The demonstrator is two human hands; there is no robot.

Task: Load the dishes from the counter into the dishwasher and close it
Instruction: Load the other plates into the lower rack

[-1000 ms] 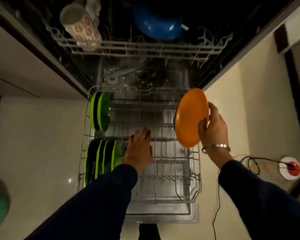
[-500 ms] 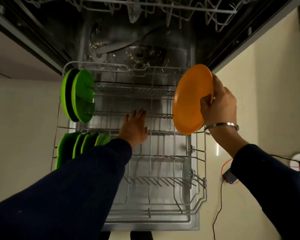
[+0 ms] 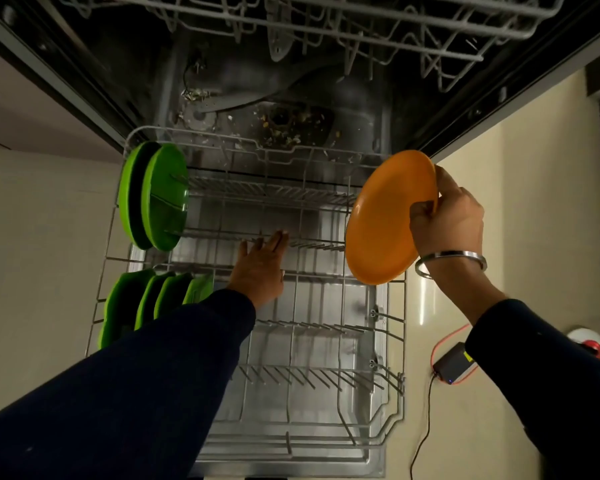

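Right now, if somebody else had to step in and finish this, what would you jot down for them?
Right hand: grips the orange plate on edge at the lower rack's right side, not yet slotted.
Left hand: open, fingers straight over the middle tines.
Done: green plates stand at back left, green dishes in front of them.
Left: seat the orange plate, push the rack in, shut the door.

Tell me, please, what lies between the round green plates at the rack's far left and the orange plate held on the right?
In the head view, only bare tine rows of the lower rack lie between the green plates and the orange plate; the left hand reaches in just nearer.
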